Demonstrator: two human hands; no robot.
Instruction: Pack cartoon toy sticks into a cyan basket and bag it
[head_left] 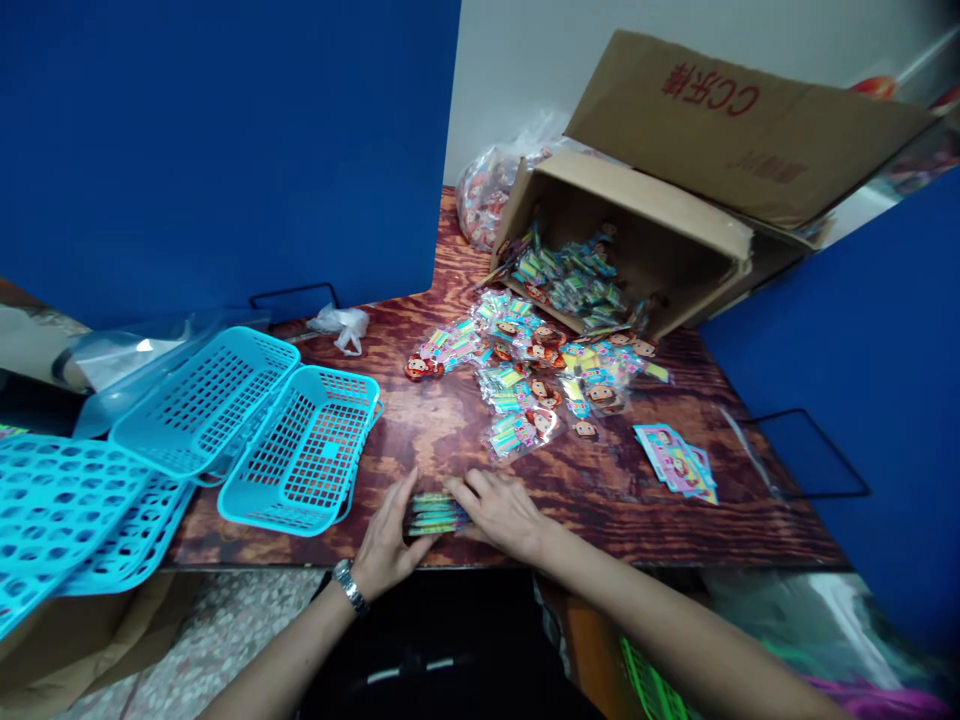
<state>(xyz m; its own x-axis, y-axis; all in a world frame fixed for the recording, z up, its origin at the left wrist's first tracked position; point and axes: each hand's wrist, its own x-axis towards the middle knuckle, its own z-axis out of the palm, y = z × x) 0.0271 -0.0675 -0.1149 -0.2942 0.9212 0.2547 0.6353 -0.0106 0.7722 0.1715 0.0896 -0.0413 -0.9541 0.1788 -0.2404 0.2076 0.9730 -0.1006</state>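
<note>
Near the front edge of the table, a small stack of flat colourful packets (435, 514) sits between my two hands. My left hand (390, 530), with a metal watch at the wrist, curves round the stack's left side, thumb and fingers against it. From the right, my right hand (499, 510) presses on the stack's other end, its fingers bent. Beyond them lies a loose pile of clear-wrapped packets (525, 430) printed with cartoon figures. More such packets (570, 280) spill out of an open cardboard box (660, 190) tipped on its side.
Blue plastic baskets (322, 390) stand at the left, near flat blue perforated pieces (67, 500). Printed cards (675, 460) lie at the right. A filled clear bag (484, 200) rests behind the box. Blue panels (225, 150) flank the table (600, 510).
</note>
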